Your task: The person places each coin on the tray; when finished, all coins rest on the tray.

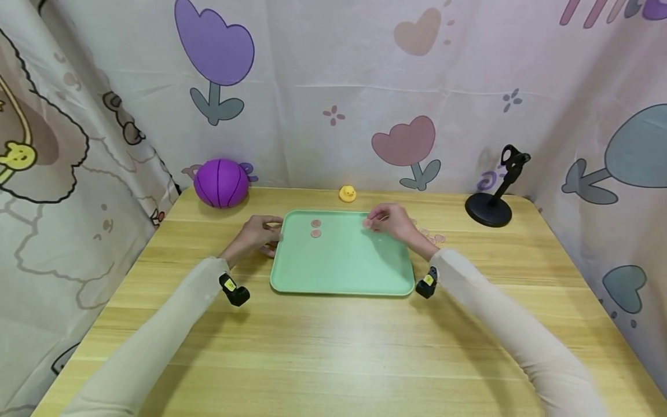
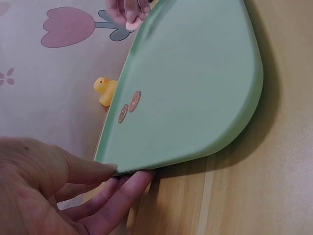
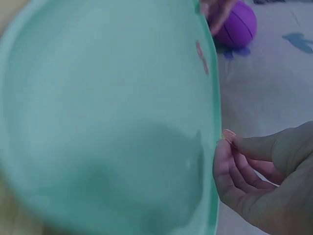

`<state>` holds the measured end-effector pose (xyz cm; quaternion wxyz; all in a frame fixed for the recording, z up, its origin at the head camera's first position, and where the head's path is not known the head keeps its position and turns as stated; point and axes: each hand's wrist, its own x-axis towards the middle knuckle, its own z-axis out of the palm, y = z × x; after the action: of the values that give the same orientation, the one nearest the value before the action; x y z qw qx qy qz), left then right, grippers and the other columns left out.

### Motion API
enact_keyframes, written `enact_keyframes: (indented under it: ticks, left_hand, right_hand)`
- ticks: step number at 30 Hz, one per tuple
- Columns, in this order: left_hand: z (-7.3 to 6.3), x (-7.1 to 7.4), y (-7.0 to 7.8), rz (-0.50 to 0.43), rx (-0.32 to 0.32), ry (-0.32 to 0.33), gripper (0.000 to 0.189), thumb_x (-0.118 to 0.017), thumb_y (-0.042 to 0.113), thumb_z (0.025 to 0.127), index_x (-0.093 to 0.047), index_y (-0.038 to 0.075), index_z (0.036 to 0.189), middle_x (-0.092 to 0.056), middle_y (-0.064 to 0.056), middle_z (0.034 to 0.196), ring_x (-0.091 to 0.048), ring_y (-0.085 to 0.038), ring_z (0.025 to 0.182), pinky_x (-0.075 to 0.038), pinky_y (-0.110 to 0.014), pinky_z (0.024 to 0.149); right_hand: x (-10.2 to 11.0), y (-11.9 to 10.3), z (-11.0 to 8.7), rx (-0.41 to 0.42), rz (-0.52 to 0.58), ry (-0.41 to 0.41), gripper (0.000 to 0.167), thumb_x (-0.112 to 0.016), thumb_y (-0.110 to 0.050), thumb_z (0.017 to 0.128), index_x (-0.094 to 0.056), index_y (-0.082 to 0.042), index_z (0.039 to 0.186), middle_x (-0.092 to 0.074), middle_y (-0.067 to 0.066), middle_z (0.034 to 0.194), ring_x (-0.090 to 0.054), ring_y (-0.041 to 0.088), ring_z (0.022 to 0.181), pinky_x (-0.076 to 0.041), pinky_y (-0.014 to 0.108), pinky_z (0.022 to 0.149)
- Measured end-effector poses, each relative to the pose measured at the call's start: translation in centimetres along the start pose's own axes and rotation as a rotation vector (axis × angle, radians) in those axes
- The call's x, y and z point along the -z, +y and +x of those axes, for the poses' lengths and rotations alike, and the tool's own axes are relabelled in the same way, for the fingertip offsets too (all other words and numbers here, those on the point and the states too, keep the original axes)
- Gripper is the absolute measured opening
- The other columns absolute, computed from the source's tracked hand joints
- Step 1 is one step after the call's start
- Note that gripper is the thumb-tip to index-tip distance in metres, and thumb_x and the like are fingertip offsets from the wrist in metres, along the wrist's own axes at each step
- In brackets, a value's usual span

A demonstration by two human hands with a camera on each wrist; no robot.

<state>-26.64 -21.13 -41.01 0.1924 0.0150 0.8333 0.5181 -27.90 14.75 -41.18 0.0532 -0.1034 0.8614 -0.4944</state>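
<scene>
A pale green tray (image 1: 341, 266) lies on the wooden table. My left hand (image 1: 257, 233) grips the tray's left edge, thumb on the rim and fingers against its outer side, as the left wrist view shows. Two copper-coloured coins (image 2: 134, 101) lie flat near the tray's far left corner. Over the far right part of the tray, my right hand (image 1: 393, 223) pinches another copper-coloured coin (image 3: 229, 133) between thumb and fingertips. More such coins (image 1: 439, 238) lie on the table right of the tray, partly hidden behind the right wrist.
A yellow rubber duck (image 1: 347, 193) sits behind the tray by the table's back edge. At the back left rests a purple ball (image 1: 221, 183). A black stand (image 1: 488, 209) with a round base rises at the back right. A patterned curtain (image 1: 312, 145) hangs behind the table.
</scene>
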Motion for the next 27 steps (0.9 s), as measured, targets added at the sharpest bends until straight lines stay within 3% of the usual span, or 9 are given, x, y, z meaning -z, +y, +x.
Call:
enact_keyframes:
  ticks: [5,12,19,27]
  left_hand:
    - [-0.1,0.0,0.1,-0.002,-0.002,-0.002,0.062,-0.060,0.000,0.102,-0.036,-0.004,0.159,-0.058,-0.036,0.137,-0.071,-0.030,0.095,-0.068,-0.032,0.067]
    - [0.1,0.0,0.0,0.008,-0.004,-0.006,0.058,-0.059,0.000,0.103,-0.039,-0.008,0.156,-0.060,-0.035,0.133,-0.070,-0.026,0.092,-0.068,-0.032,0.069]
    - [0.2,0.2,0.0,0.038,-0.003,-0.026,0.054,-0.058,0.001,0.104,-0.041,-0.012,0.153,-0.061,-0.034,0.130,-0.069,-0.026,0.094,-0.068,-0.032,0.071]
    - [0.4,0.2,0.0,0.030,0.002,-0.043,0.054,-0.057,0.002,0.104,-0.040,-0.011,0.154,-0.061,-0.031,0.129,-0.068,-0.027,0.095,-0.068,-0.033,0.071]
  right_hand:
    - [-2.7,-1.2,0.5,-0.009,0.059,-0.069,0.013,-0.065,0.010,0.097,-0.069,0.012,0.110,-0.069,0.025,0.102,-0.071,0.035,0.089,-0.069,0.038,0.077]
    - [-6.1,-2.3,1.0,-0.052,0.121,-0.151,0.011,-0.066,0.007,0.098,-0.071,0.010,0.108,-0.070,0.019,0.095,-0.074,0.023,0.073,-0.068,0.034,0.070]
    - [-8.6,-3.6,1.3,-0.088,0.182,-0.169,0.010,-0.071,0.005,0.096,-0.073,0.010,0.104,-0.072,0.019,0.089,-0.074,0.022,0.066,-0.068,0.034,0.066]
    - [-9.8,-4.3,1.6,-0.037,-0.012,-0.134,0.011,-0.078,-0.007,0.094,-0.076,0.004,0.095,-0.075,0.014,0.087,-0.074,0.019,0.070,-0.066,0.027,0.069]
